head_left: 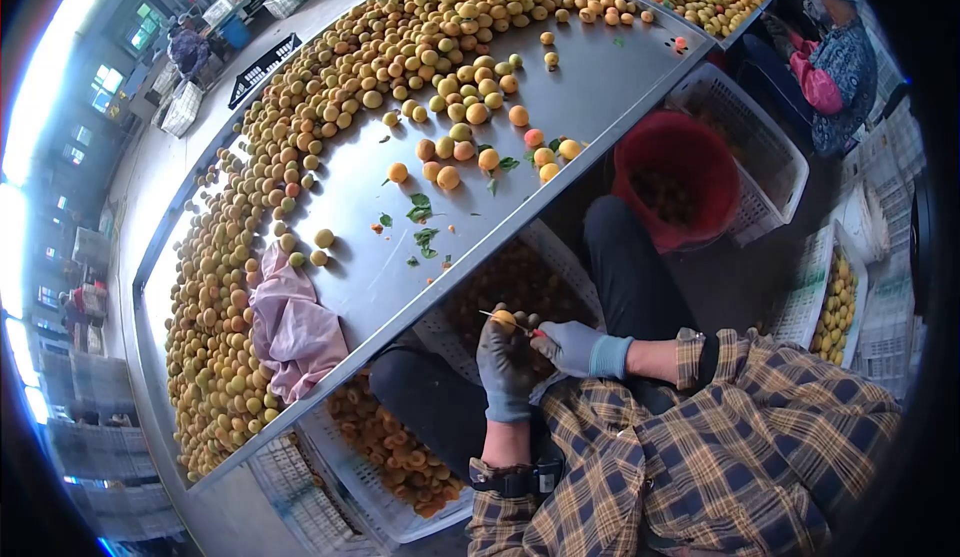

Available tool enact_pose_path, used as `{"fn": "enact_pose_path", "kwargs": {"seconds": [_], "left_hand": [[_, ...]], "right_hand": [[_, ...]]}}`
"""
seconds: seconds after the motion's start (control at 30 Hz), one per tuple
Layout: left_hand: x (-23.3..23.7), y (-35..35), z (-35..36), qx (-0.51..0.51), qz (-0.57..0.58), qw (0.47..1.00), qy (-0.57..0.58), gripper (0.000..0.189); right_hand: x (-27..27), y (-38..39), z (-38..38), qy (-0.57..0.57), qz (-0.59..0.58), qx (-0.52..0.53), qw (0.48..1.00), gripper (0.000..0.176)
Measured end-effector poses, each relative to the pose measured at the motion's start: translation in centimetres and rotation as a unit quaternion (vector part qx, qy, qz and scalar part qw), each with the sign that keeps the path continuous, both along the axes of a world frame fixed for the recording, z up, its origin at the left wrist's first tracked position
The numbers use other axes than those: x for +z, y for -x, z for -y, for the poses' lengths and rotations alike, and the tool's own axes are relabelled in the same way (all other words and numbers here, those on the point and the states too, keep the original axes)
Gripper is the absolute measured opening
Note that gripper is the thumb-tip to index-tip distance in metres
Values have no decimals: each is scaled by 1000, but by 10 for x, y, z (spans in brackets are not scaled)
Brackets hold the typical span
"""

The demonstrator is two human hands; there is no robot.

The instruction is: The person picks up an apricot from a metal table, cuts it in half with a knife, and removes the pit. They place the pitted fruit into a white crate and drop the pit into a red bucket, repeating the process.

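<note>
Currently left hand (505,369) curls round fruit (506,315), right hand (574,347) grips knife (535,334). Blade points left across fruit, below near edge of worktop (450,282).

Gloved hands at work: left hand (505,369) pinches a yellow-orange fruit (503,318), right hand (575,347) has a red-handled knife (537,334), blade at the fruit.
Both hands sit between the knees, over a shaded crate (568,265). Metal counter (590,82) alongside: fruit heap (225,287) along far and left sides, stray leaves (421,209) mid-surface, pink cloth (290,322) near the left end. Red bucket (700,147) beside right knee; white crate (420,531) of orange fruit pieces (385,442) beside left. Another person (842,77) upper right.
</note>
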State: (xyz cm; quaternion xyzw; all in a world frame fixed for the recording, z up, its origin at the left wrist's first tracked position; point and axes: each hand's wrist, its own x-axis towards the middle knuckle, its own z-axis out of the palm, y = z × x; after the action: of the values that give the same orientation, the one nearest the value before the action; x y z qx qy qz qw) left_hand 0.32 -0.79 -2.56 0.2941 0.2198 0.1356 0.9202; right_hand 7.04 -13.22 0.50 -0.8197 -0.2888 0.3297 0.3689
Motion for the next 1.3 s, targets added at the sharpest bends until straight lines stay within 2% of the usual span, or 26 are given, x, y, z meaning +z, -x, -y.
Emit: {"fn": "enact_pose_path", "kwargs": {"seconds": [0.07, 0.17, 0.23, 0.3, 0.37, 0.5, 0.6, 0.63, 0.67, 0.7, 0.73, 0.77, 0.8, 0.83, 0.87, 0.9, 0.97, 1.03, 1.07, 1.13, 1.17, 1.23, 1.27, 1.3], "left_hand": [[-7, 1, 3, 21, -23, 980, 198, 44], [-10, -1, 4, -18, -6, 988, 150, 48], [-26, -2, 0, -2, -14, 993, 120, 46], [-32, 2, -4, 15, -27, 995, 90, 45], [-27, 2, -8, 2, -39, 998, 39, 44], [-29, 0, -9, 8, -34, 999, -29, 38], [-10, -1, -4, -49, -11, 998, -27, 35], [1, -1, 1, -30, -52, 998, 24, 29], [14, -2, 1, -48, -78, 994, 57, 25], [-19, -1, 0, -35, -53, 998, 29, 28], [-45, -1, 3, -29, -41, 995, 83, 30], [-30, 1, 11, -4, -50, 992, 119, 34], [-43, -3, 17, -17, 14, 983, 182, 35], [-45, -2, 18, -34, 28, 974, 223, 35], [-44, -2, 19, -33, 21, 974, 225, 32], [-42, -1, 19, -40, 13, 971, 234, 29], [-26, 4, 18, 23, -19, 996, 86, 23], [-20, 7, 16, 41, -39, 990, 131, 16], [-22, 5, 16, 60, -38, 988, 134, 15], [-24, -4, 15, 111, -41, 986, 116, 18], [-24, -3, 14, 101, -62, 974, 194, 24], [-19, -6, 11, 117, -90, 947, 285, 29], [-20, -3, 9, 121, -89, 947, 285, 29], [-22, 0, 9, 77, -73, 960, 259, 30]], "right_hand": [[-2, 7, 0, 20, 4, -1, 1000, 35], [-6, 4, -3, 30, 17, -2, 999, 37], [-19, -2, -9, 21, 20, -1, 1000, 39], [-30, -12, -13, -15, -20, 30, 999, 38], [-21, -20, -16, 17, -133, 26, 991, 39], [-7, -12, -8, 25, -57, 21, 998, 40], [-22, -7, 5, 13, -23, 5, 1000, 38], [-33, -8, 3, -17, -27, 8, 999, 35], [-35, -14, 3, -21, -63, 45, 997, 30], [-73, -9, 7, -196, -359, -58, 911, 26], [-70, -11, 7, -76, -164, 20, 983, 25], [-89, -8, 12, -125, -163, -18, 979, 26], [-61, -3, 12, -105, -43, 1, 994, 26], [-67, -4, 13, -91, -19, 10, 996, 27], [-91, -10, 21, -91, -40, 12, 995, 28], [-77, -9, 21, -114, -73, 9, 991, 30], [-54, -15, 15, -103, -245, 44, 963, 29], [-31, -13, 6, -66, -334, 5, 940, 29], [-36, -12, 3, -67, -335, 14, 940, 29], [-61, -13, 6, -120, -229, 18, 966, 31], [-75, -10, 6, -123, -229, 25, 965, 31], [-95, -4, 7, -154, -103, 20, 982, 32], [-98, -4, 8, -146, -71, 23, 986, 34], [-103, -8, 7, -145, -72, 27, 986, 34]]}}
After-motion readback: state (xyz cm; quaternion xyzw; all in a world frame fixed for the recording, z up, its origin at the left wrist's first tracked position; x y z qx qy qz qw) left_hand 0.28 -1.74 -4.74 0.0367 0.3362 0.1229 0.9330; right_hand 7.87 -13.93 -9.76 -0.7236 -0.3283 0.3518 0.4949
